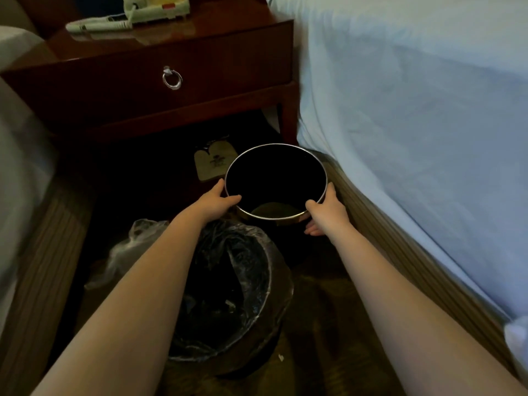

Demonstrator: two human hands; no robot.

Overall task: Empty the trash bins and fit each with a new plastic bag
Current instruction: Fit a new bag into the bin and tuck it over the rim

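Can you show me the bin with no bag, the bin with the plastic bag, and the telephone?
bin with no bag (273, 219): head view, on its shiny front rim.
bin with the plastic bag (268, 277): head view, on its bag-covered right rim.
telephone (148, 16): head view, on its pale green base.

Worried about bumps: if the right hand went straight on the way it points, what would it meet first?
The right hand grips the trash bin rim, so that comes first; beyond it, probably the nightstand leg, though depth is unclear.
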